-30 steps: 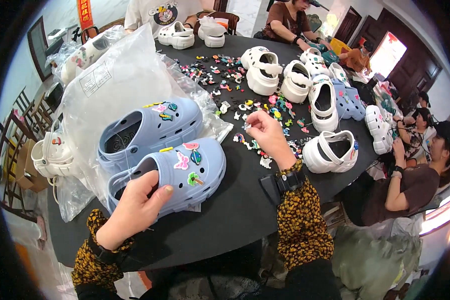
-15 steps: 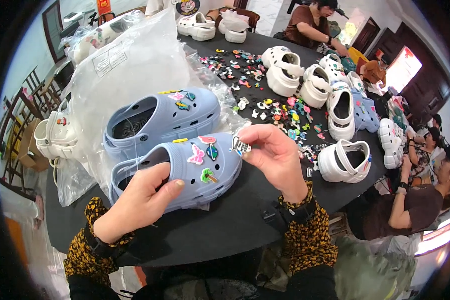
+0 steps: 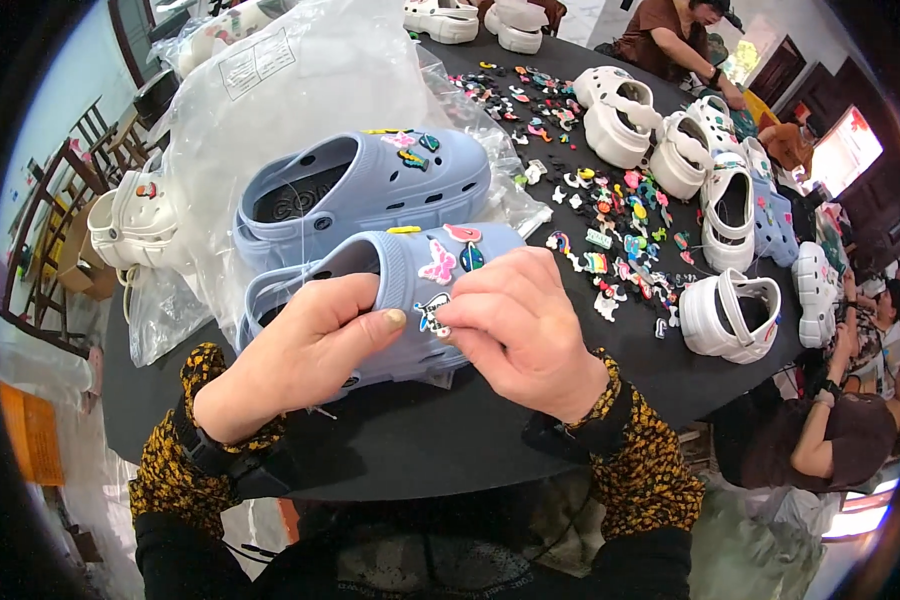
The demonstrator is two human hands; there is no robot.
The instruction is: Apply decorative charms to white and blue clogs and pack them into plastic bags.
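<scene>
My left hand (image 3: 305, 350) is closed on the near blue clog (image 3: 370, 258), its fingers inside the opening and the thumb along the outside. Between the fingertips of my right hand (image 3: 525, 335) is a small black-and-white shoe charm (image 3: 433, 314), held against the side of the clog's upper. Pink butterfly (image 3: 437, 262), yellow, pink and dark green charms sit higher on that upper. My right hand hides the toe. Just behind stands a second blue clog (image 3: 370, 195), also with charms on its top.
A clear plastic bag (image 3: 310, 110) lies behind the blue clogs, next to a white clog (image 3: 130, 225) on the left. Loose charms (image 3: 620, 225) spread over the black table (image 3: 400, 450). White clogs (image 3: 732, 315) line the right side. Other people (image 3: 670, 40) sit around the table.
My right hand has brought the charm from beyond the toe down and left onto the clog's side, covering the palm tree charm's area. The view has shifted, so the scene sits farther right.
</scene>
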